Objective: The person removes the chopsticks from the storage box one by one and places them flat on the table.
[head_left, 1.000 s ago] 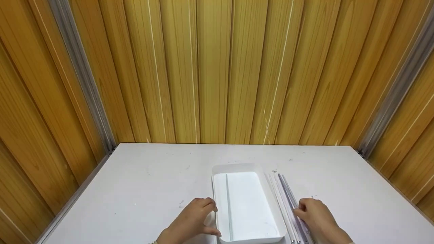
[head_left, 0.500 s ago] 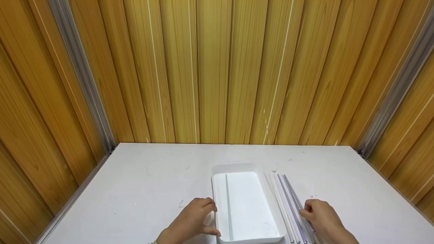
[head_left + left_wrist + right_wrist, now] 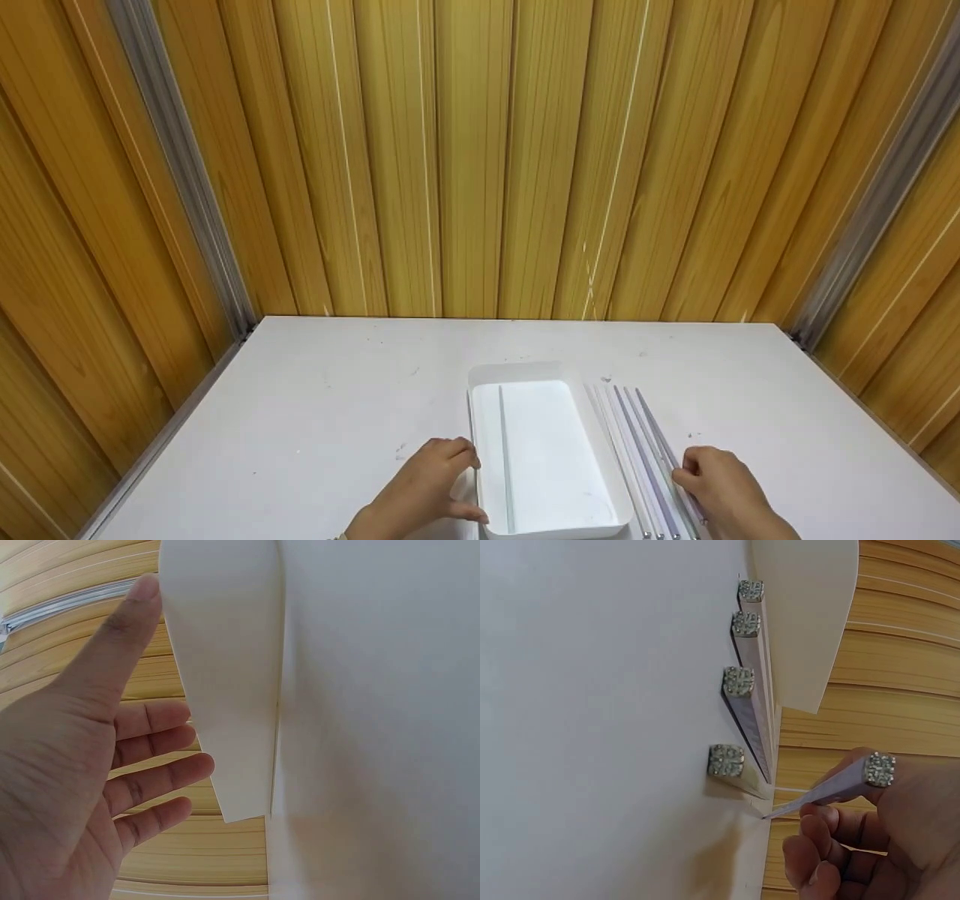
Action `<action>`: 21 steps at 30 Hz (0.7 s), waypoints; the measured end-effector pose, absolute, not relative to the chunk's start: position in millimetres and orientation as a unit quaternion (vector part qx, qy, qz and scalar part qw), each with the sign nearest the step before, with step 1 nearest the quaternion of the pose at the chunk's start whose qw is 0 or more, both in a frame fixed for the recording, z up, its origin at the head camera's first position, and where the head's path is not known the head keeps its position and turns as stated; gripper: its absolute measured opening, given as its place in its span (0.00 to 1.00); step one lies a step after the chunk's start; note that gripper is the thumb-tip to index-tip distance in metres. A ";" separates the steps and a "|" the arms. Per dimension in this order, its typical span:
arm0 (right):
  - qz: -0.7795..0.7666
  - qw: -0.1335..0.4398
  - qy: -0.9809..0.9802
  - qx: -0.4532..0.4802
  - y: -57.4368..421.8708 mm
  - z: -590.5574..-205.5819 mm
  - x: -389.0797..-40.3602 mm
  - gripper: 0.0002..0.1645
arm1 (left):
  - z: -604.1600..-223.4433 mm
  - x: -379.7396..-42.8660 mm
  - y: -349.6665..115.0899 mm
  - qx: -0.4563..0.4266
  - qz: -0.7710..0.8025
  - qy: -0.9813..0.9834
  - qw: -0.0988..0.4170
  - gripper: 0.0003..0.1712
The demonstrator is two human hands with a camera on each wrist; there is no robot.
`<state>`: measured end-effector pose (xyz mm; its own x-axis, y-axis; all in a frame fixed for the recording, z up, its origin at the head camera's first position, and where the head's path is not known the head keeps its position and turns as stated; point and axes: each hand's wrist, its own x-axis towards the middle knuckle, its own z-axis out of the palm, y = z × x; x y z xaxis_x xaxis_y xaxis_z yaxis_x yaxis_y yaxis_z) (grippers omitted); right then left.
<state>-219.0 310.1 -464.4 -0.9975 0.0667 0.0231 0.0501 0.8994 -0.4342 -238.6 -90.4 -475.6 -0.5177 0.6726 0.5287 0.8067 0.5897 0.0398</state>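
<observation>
A shallow white tray [image 3: 555, 450] lies lengthwise on the table in the head view. My left hand [image 3: 427, 480] is at its left side, thumb and fingertips against the wall; the left wrist view shows these fingers extended along the tray wall [image 3: 225, 682]. On the right, my right hand [image 3: 724, 484] pinches a purple chopstick [image 3: 844, 786] between thumb and fingers. Its square end is studded with glittering stones, and its thin tip points to the far side. Several similar chopsticks [image 3: 750, 720] in pale and purple tones lie side by side between the tray and that hand.
Inside the tray a thin grey-green strip [image 3: 505, 457] runs lengthwise near the left wall. The white table [image 3: 337, 397] carries small dark marks. Wood-patterned panels [image 3: 465, 150] rise behind and at both sides, with grey metal posts [image 3: 184, 157] in the corners.
My right hand has shifted to the right and slightly nearer with the purple chopstick. The bunched chopsticks now lie spread apart. The left hand and the tray have stayed in place.
</observation>
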 end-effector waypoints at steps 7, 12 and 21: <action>0.206 0.014 -0.978 -0.032 312.4 -466.3 -218.1 0.12 | -476.2 -238.7 -89.6 -0.438 -0.146 -0.850 0.253 0.34; 0.205 0.003 -0.978 -0.034 313.6 -466.8 -218.3 0.12 | -475.6 -239.4 -89.3 -0.435 -0.145 -0.852 0.251 0.34; 0.205 -0.018 -0.978 -0.043 315.7 -468.9 -220.1 0.13 | -475.5 -238.2 -90.6 -0.438 -0.157 -0.850 0.247 0.34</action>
<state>-220.1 315.7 -468.9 -0.9956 0.0771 -0.0539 0.0923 0.9124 -0.3989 -238.2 -90.6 -475.5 -0.4939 0.6677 0.5570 0.8228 0.5660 0.0511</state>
